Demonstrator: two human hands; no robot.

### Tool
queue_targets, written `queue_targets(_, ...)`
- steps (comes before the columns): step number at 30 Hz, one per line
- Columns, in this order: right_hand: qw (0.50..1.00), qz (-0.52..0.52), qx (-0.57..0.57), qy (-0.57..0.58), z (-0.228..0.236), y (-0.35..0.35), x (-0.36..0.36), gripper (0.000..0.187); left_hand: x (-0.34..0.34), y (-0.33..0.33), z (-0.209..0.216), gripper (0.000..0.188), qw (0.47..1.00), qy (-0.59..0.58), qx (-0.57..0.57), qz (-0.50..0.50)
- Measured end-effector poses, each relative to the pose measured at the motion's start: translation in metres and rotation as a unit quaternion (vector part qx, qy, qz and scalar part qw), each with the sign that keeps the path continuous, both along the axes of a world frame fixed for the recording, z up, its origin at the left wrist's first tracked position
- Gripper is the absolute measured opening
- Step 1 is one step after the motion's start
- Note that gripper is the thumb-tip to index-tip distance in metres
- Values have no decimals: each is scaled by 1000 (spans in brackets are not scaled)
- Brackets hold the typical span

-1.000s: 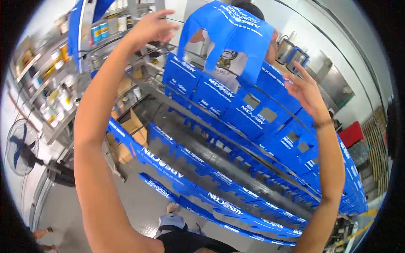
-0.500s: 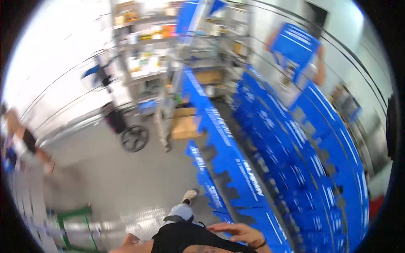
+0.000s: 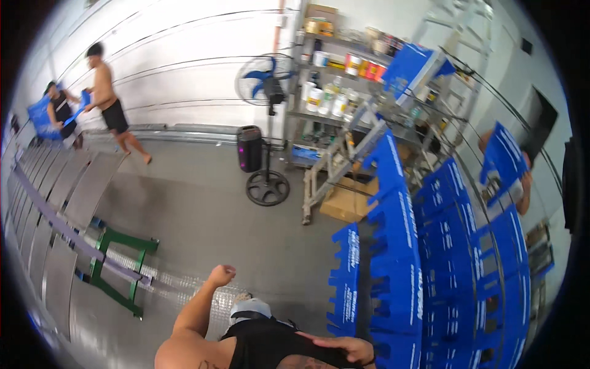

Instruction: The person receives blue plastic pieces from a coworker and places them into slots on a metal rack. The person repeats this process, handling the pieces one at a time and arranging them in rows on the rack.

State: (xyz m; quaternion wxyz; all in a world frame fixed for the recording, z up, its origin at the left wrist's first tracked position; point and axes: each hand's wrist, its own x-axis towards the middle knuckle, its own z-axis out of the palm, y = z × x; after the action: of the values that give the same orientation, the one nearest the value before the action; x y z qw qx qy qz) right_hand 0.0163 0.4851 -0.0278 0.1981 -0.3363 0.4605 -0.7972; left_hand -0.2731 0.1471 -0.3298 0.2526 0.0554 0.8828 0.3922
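My left hand (image 3: 222,275) is raised over the grey floor, its fingers curled, with nothing seen in it. My right hand (image 3: 347,347) lies low in front of my black top (image 3: 270,338), fingers stretched out and holding nothing. A small blue notched panel (image 3: 347,277) with white print hangs just beyond my right hand. To its right hang longer rows of blue panels (image 3: 396,264). Past those rows, another person holds up a blue panel (image 3: 505,157) at the right.
Metal sheets (image 3: 92,190) rest along the left by a green frame (image 3: 114,273). Two people stand far left with blue pieces. A fan (image 3: 268,178), black speaker (image 3: 249,149), loaded shelf (image 3: 344,58), ladder (image 3: 313,190) and cardboard box (image 3: 347,200) stand ahead. Wires cross overhead.
My view has swung to the left, so the far-left people, fan and shelf show more fully. My left hand has risen forward from the lower edge; my right hand stays low, fingers extended.
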Motion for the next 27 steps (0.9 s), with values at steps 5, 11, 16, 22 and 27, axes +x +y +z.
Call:
queue_targets(5,992,35,49,-107,-22,-47,-67,57,-40,-66,-15,25,992,28,-96,-73)
queue_targets(11,977,131,81,-151,-34,-105,-151,56,-27,-277,-60,29,972,-41,-188,137)
queue_targets(16,979,158,76,-101,-23,-134,-203,55,-4,-330,-17,21,923,-209,-153,284)
queue_targets(22,859,182,450,-160,-77,-162,-259,44,18,-353,-27,25,898,-214,-45,381)
queue_targets(27,878,18,475,-49,-142,-159,-317,38,-22,-361,24,26,946,-221,-45,234)
